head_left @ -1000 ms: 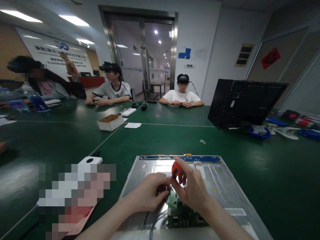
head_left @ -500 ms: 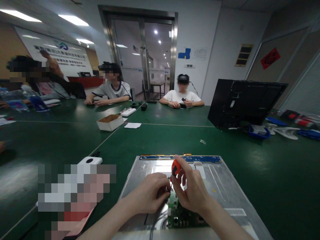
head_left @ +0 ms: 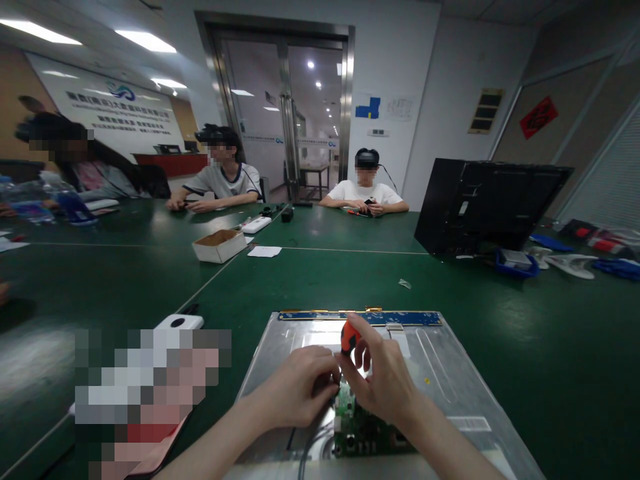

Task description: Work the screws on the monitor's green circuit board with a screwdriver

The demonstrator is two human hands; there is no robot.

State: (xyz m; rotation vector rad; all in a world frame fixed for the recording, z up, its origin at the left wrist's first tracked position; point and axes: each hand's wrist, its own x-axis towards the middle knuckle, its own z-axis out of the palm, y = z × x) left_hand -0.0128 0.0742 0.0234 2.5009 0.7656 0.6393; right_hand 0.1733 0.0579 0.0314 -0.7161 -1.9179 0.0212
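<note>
My right hand (head_left: 387, 377) grips a screwdriver (head_left: 351, 338) by its orange and black handle, which stands roughly upright. Below it, the tip is hidden by my fingers. Close by on the left, my left hand (head_left: 300, 387) has thumb and fingertips pinched together at the upper left corner of a green circuit board (head_left: 350, 430); what they hold is hidden. This board rests on the back of a silver metal display panel (head_left: 453, 383). Along the panel's far edge runs a narrow blue circuit strip (head_left: 320, 317). Dark cables (head_left: 306, 450) curve below my left hand.
A white device (head_left: 183, 323) and a blurred-out pinkish object (head_left: 155, 453) lie left of the panel. Farther off are an open box (head_left: 220, 248), a paper (head_left: 265, 251) and a scrap (head_left: 405, 284). A black monitor (head_left: 493, 207) stands right, near a blue tray (head_left: 517, 265). Several people sit around the table.
Both hands keep nearly the same place. My right thumb and fingers shift slightly on the screwdriver handle, and the handle's markings have turned. In the background, a walking person has moved left.
</note>
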